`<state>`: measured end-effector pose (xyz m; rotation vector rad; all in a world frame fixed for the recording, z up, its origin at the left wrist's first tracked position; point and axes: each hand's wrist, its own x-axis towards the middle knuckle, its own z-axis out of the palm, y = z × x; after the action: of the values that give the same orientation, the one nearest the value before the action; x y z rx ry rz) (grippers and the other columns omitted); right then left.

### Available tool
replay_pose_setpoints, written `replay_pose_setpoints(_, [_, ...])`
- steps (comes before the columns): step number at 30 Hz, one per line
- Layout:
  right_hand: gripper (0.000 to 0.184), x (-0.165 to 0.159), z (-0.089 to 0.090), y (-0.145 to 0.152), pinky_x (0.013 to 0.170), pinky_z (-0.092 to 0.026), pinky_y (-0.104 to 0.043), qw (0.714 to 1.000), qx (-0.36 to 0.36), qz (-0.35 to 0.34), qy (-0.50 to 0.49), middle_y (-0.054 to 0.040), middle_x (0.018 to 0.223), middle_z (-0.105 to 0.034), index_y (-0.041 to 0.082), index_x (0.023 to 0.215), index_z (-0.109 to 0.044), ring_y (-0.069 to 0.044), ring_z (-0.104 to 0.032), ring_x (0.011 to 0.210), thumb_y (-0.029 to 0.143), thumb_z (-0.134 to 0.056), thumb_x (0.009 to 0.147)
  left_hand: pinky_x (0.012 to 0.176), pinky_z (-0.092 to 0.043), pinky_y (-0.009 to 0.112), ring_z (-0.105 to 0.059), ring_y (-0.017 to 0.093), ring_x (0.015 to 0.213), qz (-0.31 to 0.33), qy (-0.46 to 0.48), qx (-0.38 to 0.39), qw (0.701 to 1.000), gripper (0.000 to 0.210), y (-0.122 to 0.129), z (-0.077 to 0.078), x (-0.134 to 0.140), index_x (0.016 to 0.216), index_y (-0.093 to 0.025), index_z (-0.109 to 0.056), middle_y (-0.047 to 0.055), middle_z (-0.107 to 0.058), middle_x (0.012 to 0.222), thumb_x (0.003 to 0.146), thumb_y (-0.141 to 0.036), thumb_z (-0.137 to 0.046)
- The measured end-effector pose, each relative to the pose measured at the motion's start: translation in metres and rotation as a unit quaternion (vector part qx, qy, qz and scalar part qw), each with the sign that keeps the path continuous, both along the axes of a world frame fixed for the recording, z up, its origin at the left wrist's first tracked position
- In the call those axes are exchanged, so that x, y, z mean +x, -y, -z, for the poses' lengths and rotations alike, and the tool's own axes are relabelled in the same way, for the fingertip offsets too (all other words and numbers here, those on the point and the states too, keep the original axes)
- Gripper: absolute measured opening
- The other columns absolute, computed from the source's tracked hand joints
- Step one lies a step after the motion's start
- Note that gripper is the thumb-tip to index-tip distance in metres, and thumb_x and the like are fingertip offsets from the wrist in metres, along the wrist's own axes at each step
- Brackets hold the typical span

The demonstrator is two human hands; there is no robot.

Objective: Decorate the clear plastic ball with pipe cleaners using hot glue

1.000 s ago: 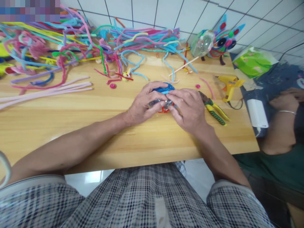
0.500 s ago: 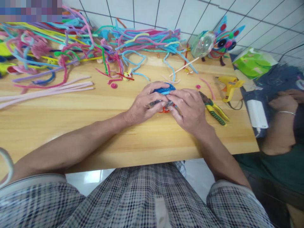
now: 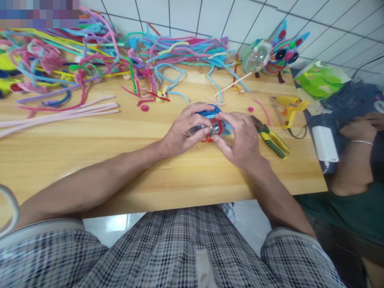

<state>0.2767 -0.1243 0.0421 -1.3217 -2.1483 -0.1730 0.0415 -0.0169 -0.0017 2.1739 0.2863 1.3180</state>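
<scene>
Between my hands is a small craft piece (image 3: 215, 127) made of clear plastic with blue and red pipe cleaners. My left hand (image 3: 187, 130) is closed around its left side, fingers over the top and thumb at the front. My right hand (image 3: 241, 138) grips the right side, index finger at the upper edge and thumb at the lower edge. A red ring and a light blue part show between its finger and thumb. The fingers cover much of the piece. Just right of my right hand lie pliers (image 3: 273, 140) with yellow and green handles.
Pipe cleaners (image 3: 183, 50) in many colours are heaped along the back and left. A plastic bottle animal (image 3: 259, 56) stands at the back right, near a yellow glue gun (image 3: 289, 110) and a green packet (image 3: 321, 79). Another person's arm (image 3: 355, 156) rests at the right.
My right index finger and thumb have moved apart, uncovering the red ring and light blue part of the craft piece. My left hand has stayed in place.
</scene>
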Motion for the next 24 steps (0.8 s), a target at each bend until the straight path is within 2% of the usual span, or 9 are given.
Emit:
replay_pose_setpoints(5, [0.056, -0.0022, -0.0013, -0.0006, 0.122, -0.062, -0.065, 1.000, 0.023, -0.011, -0.015, -0.0132, 0.152, -0.083, 0.029, 0.168, -0.056, -0.039, -0.077, 0.138, 0.048, -0.066, 0.116, 0.134, -0.060, 0.061, -0.075, 0.031, 0.153, -0.012, -0.009, 0.009, 1.000, 0.034, 0.0004, 0.0020, -0.0005, 0.142, -0.031, -0.080, 0.013, -0.080, 0.158, 0.118, -0.054, -0.069])
replay_pose_setpoints(11, [0.058, -0.0029, -0.0011, -0.0010, 0.124, -0.061, -0.069, 1.000, -0.004, 0.002, -0.019, -0.0131, 0.153, -0.082, 0.030, 0.170, -0.056, -0.040, -0.078, 0.139, 0.055, -0.063, 0.118, 0.132, -0.061, 0.059, -0.074, 0.030, 0.153, -0.015, -0.028, 0.019, 0.999, 0.032, -0.0026, 0.0028, -0.0023, 0.139, -0.033, -0.083, 0.012, -0.079, 0.160, 0.120, -0.053, -0.067])
replay_pose_setpoints(17, [0.068, 0.0000, 0.0006, -0.0018, 0.122, -0.062, -0.071, 0.999, 0.017, -0.015, -0.044, -0.0156, 0.157, -0.079, 0.028, 0.177, -0.048, -0.041, -0.077, 0.141, 0.056, -0.065, 0.117, 0.133, -0.060, 0.057, -0.073, 0.029, 0.154, -0.008, -0.020, 0.023, 1.000, 0.030, -0.0021, 0.0011, -0.0032, 0.143, -0.034, -0.079, 0.010, -0.078, 0.161, 0.121, -0.051, -0.066])
replay_pose_setpoints(21, [0.058, 0.0013, -0.0032, -0.0027, 0.125, -0.059, -0.068, 1.000, -0.010, -0.001, -0.017, -0.0162, 0.163, -0.075, 0.028, 0.173, -0.057, -0.041, -0.072, 0.148, 0.051, -0.061, 0.119, 0.133, -0.060, 0.059, -0.074, 0.030, 0.153, -0.017, -0.028, 0.021, 0.999, 0.032, -0.0011, 0.0007, -0.0031, 0.142, -0.034, -0.080, 0.011, -0.078, 0.160, 0.121, -0.053, -0.065])
replay_pose_setpoints(24, [0.050, 0.0011, -0.0066, -0.0035, 0.122, -0.059, -0.067, 1.000, -0.023, 0.000, 0.008, -0.0142, 0.160, -0.077, 0.030, 0.166, -0.066, -0.040, -0.073, 0.145, 0.045, -0.061, 0.119, 0.133, -0.060, 0.059, -0.075, 0.030, 0.152, -0.020, -0.027, 0.023, 0.999, 0.030, -0.0005, 0.0003, -0.0017, 0.141, -0.033, -0.080, 0.011, -0.078, 0.159, 0.122, -0.052, -0.065])
